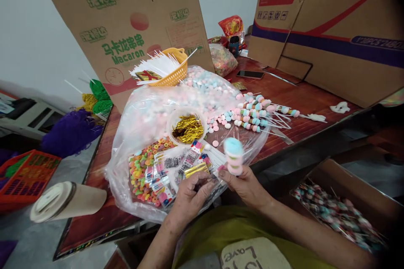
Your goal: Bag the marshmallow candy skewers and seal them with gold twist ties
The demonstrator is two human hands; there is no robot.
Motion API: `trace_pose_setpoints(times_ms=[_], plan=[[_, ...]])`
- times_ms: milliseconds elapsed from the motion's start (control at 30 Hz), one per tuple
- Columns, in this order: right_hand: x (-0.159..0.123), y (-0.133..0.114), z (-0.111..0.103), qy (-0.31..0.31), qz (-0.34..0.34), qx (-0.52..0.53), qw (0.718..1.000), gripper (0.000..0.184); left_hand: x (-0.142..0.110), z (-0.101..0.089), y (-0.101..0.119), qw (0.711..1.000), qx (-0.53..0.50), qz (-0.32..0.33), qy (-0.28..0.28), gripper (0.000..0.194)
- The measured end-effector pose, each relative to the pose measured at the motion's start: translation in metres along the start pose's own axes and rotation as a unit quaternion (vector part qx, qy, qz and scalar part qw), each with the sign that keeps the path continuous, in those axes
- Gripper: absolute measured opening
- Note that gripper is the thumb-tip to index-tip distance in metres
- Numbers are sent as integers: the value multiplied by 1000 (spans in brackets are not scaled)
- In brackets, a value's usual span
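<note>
Head view, near to far. My right hand (244,183) is closed round the bottom of a marshmallow skewer (233,156): blue piece on top, pink and white below, held upright just above the desk edge. My left hand (191,195) is pinched at the fingertips on a small clear wrapper (202,174) with a gold strip, right beside the skewer's base. Both hands sit close together, nearly touching.

Under and past them: stack of printed packets (172,168), pile of ring candies (142,168), all lying on a big clear plastic sheet (126,185). Next out, a white bowl (172,124) of gold twist ties (188,128). Right of it, finished skewers (255,113) lie in a heap with loose candies (217,122) beside them. Further back, a yellow basket (176,69) of white sticks (154,67), a phone (250,74) on the desk (299,101), cardboard boxes (132,29) behind. A carton of wrapped skewers (337,214) sits low on my right.

Risks, as I judge them: grip is only on the low end, so the top piece could tilt or slide off the stick if I squeeze or twist. Wrapper is thin and held by fingertips only; it could slip or tear on the stick point. Plastic sheet is slick, and an elbow drag could pull the bowl and loose candies off the edge.
</note>
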State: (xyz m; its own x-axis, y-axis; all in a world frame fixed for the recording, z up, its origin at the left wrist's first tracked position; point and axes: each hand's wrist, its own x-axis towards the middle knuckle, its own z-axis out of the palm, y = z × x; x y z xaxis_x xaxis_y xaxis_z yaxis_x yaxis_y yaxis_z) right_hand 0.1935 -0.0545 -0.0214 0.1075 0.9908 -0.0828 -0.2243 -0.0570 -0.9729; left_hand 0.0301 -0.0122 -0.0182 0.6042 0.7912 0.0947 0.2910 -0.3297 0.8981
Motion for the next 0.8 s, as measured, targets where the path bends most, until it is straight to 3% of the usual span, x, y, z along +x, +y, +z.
trace_pose_setpoints(times_ms=[133,300,400,500,633,800], plan=[[5,-3,-5,38,-25,-46,998,37,-5,3,-8,999,10,-26,41,26],[3,-20,-53,58,-97,-190,975,25,-8,-19,-6,995,2,-9,99,27],[-11,-39,-81,71,-221,-320,919,15,-8,-34,-7,995,-5,10,94,25],[-22,-56,-89,17,-313,-388,867,19,-6,-41,-8,996,-12,40,79,22],[-25,-58,-85,-11,-388,-438,811,31,-5,-42,-6,996,-26,49,69,24],[-25,-46,-95,-3,-426,-543,724,29,-7,-44,-7,997,-21,23,75,25]])
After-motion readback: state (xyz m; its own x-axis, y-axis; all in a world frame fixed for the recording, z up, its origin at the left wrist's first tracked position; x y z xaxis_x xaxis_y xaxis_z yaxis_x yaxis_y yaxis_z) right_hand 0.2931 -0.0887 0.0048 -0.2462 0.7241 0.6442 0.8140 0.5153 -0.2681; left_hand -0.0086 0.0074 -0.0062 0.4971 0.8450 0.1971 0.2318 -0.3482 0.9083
